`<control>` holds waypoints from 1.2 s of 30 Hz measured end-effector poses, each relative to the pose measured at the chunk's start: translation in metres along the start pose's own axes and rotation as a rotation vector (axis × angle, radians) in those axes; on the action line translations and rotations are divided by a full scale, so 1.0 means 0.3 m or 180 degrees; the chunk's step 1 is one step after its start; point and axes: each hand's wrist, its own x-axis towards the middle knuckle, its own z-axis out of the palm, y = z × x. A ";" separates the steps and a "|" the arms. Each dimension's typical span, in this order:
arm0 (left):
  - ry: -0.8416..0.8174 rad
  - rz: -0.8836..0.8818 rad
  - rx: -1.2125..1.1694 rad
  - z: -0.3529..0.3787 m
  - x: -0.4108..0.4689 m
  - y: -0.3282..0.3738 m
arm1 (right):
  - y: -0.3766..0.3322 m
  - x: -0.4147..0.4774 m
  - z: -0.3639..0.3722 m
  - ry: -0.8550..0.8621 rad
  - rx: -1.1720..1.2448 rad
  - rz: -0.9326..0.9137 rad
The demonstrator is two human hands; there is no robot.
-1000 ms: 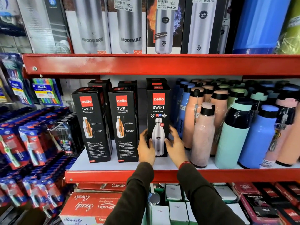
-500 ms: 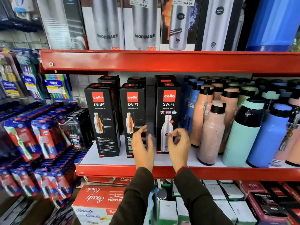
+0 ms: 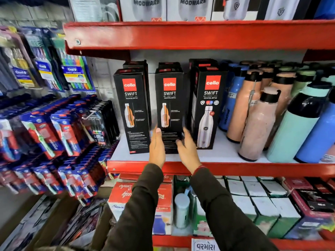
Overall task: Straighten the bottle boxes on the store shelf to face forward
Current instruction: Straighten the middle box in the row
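Note:
Three black Cello Swift bottle boxes stand in a front row on the white shelf (image 3: 223, 154) with the red lip. The left box (image 3: 133, 109) and the middle box (image 3: 169, 104) show a side panel with a small copper bottle picture. The right box (image 3: 208, 109) shows a large white bottle. More black boxes stand behind them. My left hand (image 3: 157, 148) reaches along the lower left edge of the middle box, fingers straight. My right hand (image 3: 187, 148) is at that box's lower right edge, fingers spread. Neither hand visibly clasps the box.
Loose bottles in peach (image 3: 257, 124), teal (image 3: 297, 124) and blue crowd the shelf's right half. Toothbrush packs (image 3: 59, 127) hang on the left. The red shelf above (image 3: 181, 33) carries Modware boxes. Small boxes (image 3: 253, 205) fill the shelf below.
Both hands have left the right box with the white bottle picture and moved left to flank the middle box. The camera has also shifted left and closer.

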 end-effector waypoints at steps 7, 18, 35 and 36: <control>-0.0345 -0.0240 -0.0530 -0.064 0.001 0.032 | -0.003 0.002 -0.003 0.0130 -0.0086 0.0042; 0.0055 0.0439 -0.0191 -0.068 -0.015 0.056 | -0.081 0.008 -0.028 0.0652 -0.0194 0.0046; -0.0119 0.0279 0.0703 -0.059 0.081 -0.017 | -0.055 0.047 -0.050 -0.0148 -0.0439 -0.0145; -0.0099 0.0262 0.0725 -0.057 0.083 -0.024 | -0.049 0.052 -0.045 -0.0116 -0.0499 -0.0115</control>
